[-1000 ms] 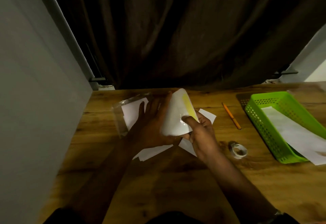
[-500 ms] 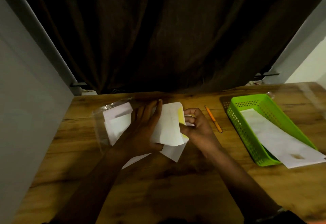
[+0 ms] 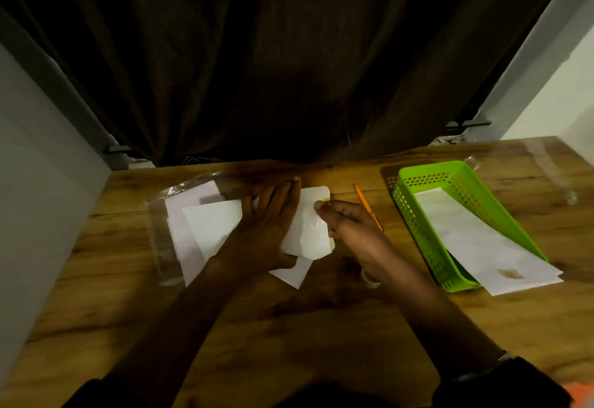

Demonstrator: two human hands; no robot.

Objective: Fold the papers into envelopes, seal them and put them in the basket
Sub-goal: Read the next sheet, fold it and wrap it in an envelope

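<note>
- Under the flat left hand (image 3: 273, 224), between it and the right hand (image 3: 350, 227), the folded envelope (image 3: 308, 237) lies on the desk (image 3: 289, 327). The palm and straight fingers press it down, probably so the folds stay shut while the seal goes on.
- A fingertip of the right hand rests on the envelope's face beside a glossy patch that looks like clear tape, most likely to rub it flat. The other fingers are curled, and I cannot tell whether they pinch the envelope's edge or hold nothing.
- Beneath the envelope, toward the left wrist, a corner of a spare sheet (image 3: 291, 274) sticks out.
- Left of the left hand, loose sheets (image 3: 209, 224) lie on a clear plastic sleeve (image 3: 157, 240), within easy reach for the next fold.
- Just beyond the right hand lies an orange pencil (image 3: 364, 205). By the right wrist, a tape roll (image 3: 369, 279) is half hidden.
- Further right of the right hand stands the green basket (image 3: 418, 224). Long white finished envelopes (image 3: 482, 240) lie in it, and their near ends hang over its rim. The top one bears a brownish mark.
</note>
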